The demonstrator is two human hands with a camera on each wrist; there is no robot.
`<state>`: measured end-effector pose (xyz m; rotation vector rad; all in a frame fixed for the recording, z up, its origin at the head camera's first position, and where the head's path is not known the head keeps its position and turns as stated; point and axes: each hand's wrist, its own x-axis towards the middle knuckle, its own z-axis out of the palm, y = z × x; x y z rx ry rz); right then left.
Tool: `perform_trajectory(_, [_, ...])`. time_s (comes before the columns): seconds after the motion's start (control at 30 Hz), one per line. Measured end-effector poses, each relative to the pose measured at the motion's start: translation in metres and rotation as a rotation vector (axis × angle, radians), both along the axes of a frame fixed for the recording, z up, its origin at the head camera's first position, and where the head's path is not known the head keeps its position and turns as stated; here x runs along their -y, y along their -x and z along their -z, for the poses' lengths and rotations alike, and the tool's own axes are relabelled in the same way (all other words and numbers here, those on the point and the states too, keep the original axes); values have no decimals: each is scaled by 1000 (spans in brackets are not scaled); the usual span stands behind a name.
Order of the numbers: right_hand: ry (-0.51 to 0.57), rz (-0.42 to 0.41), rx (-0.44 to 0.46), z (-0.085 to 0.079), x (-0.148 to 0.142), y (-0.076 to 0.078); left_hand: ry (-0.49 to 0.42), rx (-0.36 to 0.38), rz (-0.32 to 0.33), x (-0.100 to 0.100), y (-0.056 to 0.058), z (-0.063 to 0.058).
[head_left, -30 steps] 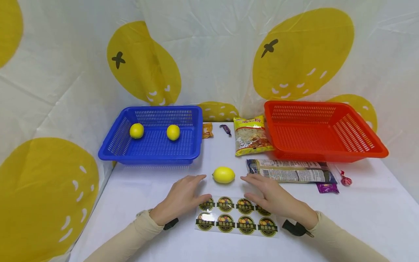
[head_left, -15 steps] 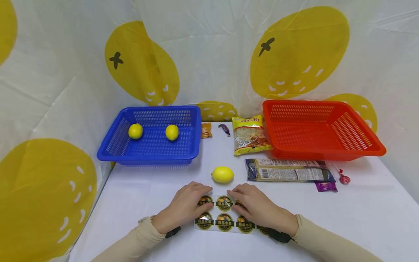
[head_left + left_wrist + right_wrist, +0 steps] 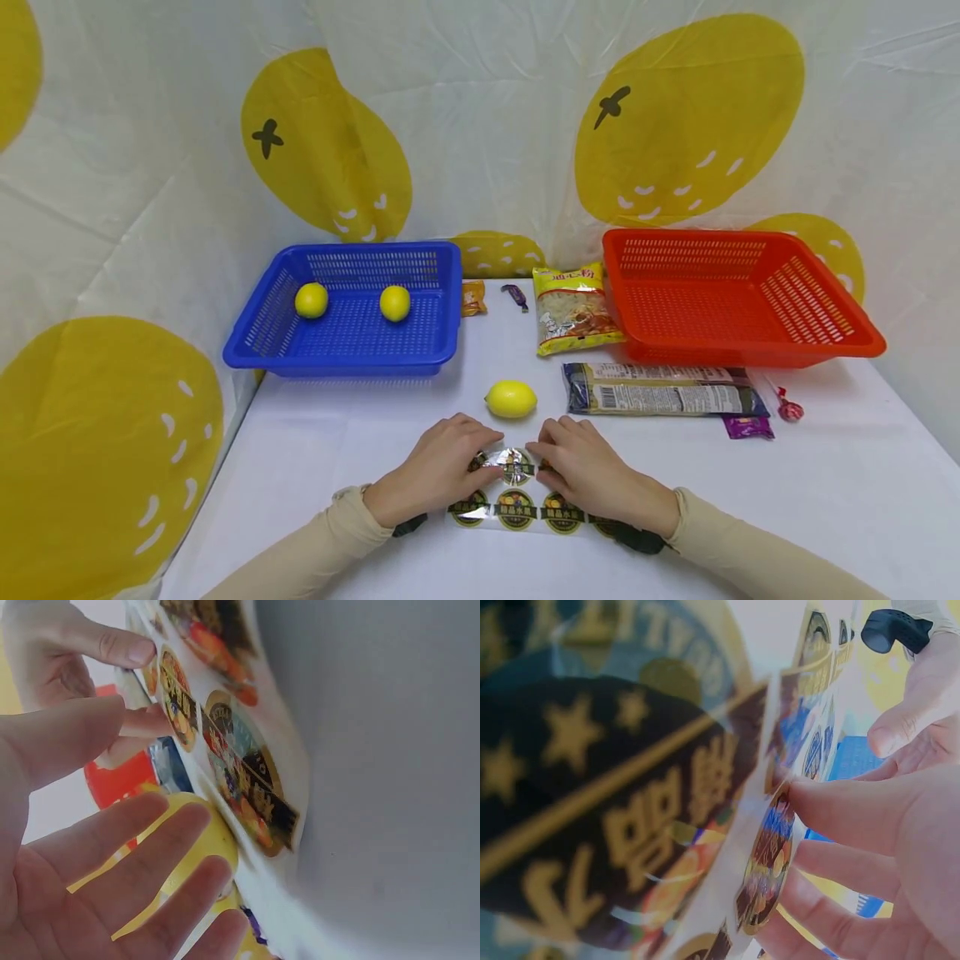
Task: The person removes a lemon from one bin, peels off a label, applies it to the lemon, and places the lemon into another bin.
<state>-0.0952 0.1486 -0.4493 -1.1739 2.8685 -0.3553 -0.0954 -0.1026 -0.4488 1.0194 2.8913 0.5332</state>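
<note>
A clear sheet of round fruit stickers (image 3: pixel 516 508) lies on the white table, with glare on its upper middle sticker. My right hand (image 3: pixel 600 471) pinches the sheet's far edge; in the right wrist view the thumb (image 3: pixel 840 810) lies on the sticker side and the fingertips reach behind the edge. On the left side of the sheet is my left hand (image 3: pixel 431 471), its fingers (image 3: pixel 165 855) spread and relaxed in the left wrist view. Whether it touches the sheet cannot be told. Just beyond both hands lies a yellow lemon (image 3: pixel 511 399).
A blue basket (image 3: pixel 345 367) holding two lemons stands back left. At back right is a red basket (image 3: pixel 750 354). Near it lie a yellow pasta bag (image 3: pixel 576 312), a long dark packet (image 3: pixel 663 389), a lollipop (image 3: pixel 789 408) and small wrapped candies (image 3: pixel 747 427).
My right hand has moved left and inward onto the sheet, and my left hand has shifted right over its left stickers. The lemon stays put, while the glare on the sheet has changed.
</note>
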Motion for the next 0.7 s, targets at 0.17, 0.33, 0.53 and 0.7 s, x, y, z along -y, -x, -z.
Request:
perform_trajectory(0.17, [14, 11, 8, -2, 0, -2, 8, 43, 10, -4, 0, -2])
perform_trajectory(0.33, [23, 23, 0, 1, 0, -3, 18, 64, 21, -8, -2, -1])
perform_trajectory(0.53, [26, 40, 33, 1, 1, -3, 7, 23, 39, -12, -1, -1])
perform_trajectory(0.7, [37, 39, 30, 1, 1, -2, -19, 9, 40, -12, -1, -1])
